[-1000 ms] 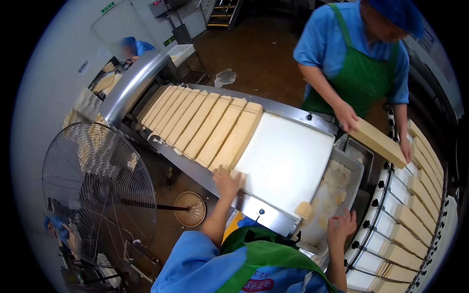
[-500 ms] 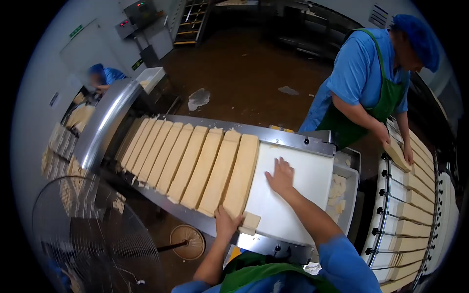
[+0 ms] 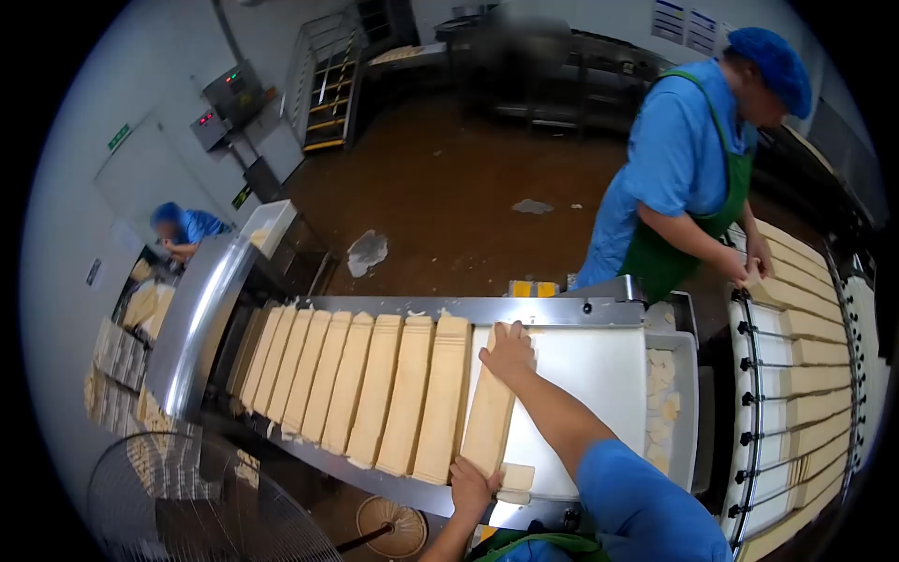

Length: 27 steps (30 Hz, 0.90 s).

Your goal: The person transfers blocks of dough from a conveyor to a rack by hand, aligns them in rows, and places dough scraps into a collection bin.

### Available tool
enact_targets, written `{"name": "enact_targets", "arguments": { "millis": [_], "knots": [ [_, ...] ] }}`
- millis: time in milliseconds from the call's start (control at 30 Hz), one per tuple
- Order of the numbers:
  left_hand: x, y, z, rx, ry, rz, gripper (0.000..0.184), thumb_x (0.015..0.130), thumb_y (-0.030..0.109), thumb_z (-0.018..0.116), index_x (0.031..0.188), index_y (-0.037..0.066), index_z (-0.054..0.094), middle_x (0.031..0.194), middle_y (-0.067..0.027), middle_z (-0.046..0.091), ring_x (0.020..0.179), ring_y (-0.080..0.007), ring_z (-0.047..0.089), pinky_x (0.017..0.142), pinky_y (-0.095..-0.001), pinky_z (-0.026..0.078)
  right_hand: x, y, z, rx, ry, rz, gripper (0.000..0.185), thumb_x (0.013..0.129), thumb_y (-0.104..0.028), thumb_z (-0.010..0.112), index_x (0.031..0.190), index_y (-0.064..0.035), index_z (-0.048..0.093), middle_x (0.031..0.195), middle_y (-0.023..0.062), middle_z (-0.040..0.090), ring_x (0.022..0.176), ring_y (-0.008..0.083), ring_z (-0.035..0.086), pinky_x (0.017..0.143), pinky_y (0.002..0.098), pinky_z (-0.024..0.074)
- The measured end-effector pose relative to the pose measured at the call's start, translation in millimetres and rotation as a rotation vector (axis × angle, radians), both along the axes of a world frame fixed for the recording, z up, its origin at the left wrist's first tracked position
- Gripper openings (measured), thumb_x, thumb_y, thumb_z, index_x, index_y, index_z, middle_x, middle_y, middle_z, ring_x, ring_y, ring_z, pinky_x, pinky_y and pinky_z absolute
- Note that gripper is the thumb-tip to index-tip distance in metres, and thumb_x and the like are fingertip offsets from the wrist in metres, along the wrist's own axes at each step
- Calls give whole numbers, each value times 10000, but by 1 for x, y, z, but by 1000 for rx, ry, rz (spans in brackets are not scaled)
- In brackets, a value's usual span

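Note:
A long pale slab of what looks like stacked dough sheets [image 3: 489,421] lies slightly tilted on the white belt [image 3: 571,393], apart from the row beside it at its far end. My right hand [image 3: 511,354] grips its far end, fingers over the top and edge. At the near end, my left hand [image 3: 471,485] holds the slab with the thumb on its right side. A small square cut piece [image 3: 516,478] lies by my left thumb. Several more slabs [image 3: 398,393] lie side by side to the left.
A steel hood [image 3: 201,318] covers the belt's left end. Scraps lie in a white bin [image 3: 688,412] at its right end. A co-worker in a green apron [image 3: 688,215] handles a slab at another conveyor [image 3: 749,412]. A fan [image 3: 206,506] stands at lower left; another person [image 3: 192,225] sits behind.
My right hand has gone from the bare belt to the far end of the rightmost slab. That slab has shifted right, away from the row, with my left hand at its near end.

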<state>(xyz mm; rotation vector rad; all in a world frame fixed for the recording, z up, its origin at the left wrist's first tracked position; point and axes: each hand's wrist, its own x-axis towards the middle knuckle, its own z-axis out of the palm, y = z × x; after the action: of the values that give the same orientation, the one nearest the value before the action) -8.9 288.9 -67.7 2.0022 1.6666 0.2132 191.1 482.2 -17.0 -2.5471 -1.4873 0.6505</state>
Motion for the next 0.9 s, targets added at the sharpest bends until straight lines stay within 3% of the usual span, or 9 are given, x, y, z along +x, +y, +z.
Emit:
{"name": "enact_targets", "arguments": {
  "millis": [167,233,333,500,700,767,800,833,900],
  "knots": [
    [21,3,17,-88,-225,-198,840,703,363,763,1258,-62,298,1082,-296,433,915,-461,524,805,-476,479,85,-64,16,-11,56,-365,924,697,-450,693,1414,-99,228,1384,154,275,1196,394,423,949,462,426],
    [39,2,13,-77,-308,-337,825,725,403,734,1283,-7,286,1124,-293,406,905,-471,532,800,-487,485,116,-94,29,-9,54,-539,950,688,-445,700,1424,-96,211,1402,163,268,1218,383,399,961,446,402],
    [77,-4,25,-180,-124,-367,900,742,538,677,1296,-1,216,1156,-302,352,829,-471,564,740,-491,513,154,-134,-6,134,-93,-603,955,688,-460,698,1413,-56,226,1406,169,271,1259,370,344,945,457,394],
    [101,-12,30,-117,-80,-375,896,732,512,699,1265,-31,224,1115,-281,362,824,-458,579,720,-486,515,179,-154,15,9,-53,-490,929,708,-508,659,1395,-28,258,1397,167,291,1295,330,253,858,439,407],
    [112,-17,27,-74,-42,-310,874,711,470,727,1242,-26,241,1136,-286,358,883,-463,561,772,-489,503,190,-147,6,-26,-56,-454,817,708,-525,657,1293,-45,348,1240,127,362,1231,338,301,803,469,422],
    [113,-19,26,-77,-76,-290,866,695,458,741,1226,-22,254,1150,-290,354,909,-472,552,805,-493,491,196,-140,-11,-20,14,-491,831,701,-534,668,1308,-77,333,1245,129,349,1196,351,333,846,514,434],
    [115,-21,28,-78,-71,-301,866,695,458,741,1226,-22,254,1150,-290,354,909,-472,552,805,-493,491,197,-139,-7,-18,121,-526,891,675,-527,706,1347,-104,302,1379,149,270,1254,374,300,906,567,420],
    [118,-23,30,-84,-50,-264,859,691,447,746,1223,-18,257,1148,-288,353,902,-473,552,812,-496,488,195,-137,-10,-22,123,-545,891,675,-527,706,1347,-104,302,1379,149,270,1254,374,300,906,567,420],
    [126,-28,36,-109,-29,-281,852,687,436,751,1219,-14,261,1146,-286,352,896,-475,552,818,-499,485,192,-140,-14,-8,41,-511,955,644,-501,749,1384,-125,276,1500,167,113,1340,401,200,932,596,396]
  ]
}}
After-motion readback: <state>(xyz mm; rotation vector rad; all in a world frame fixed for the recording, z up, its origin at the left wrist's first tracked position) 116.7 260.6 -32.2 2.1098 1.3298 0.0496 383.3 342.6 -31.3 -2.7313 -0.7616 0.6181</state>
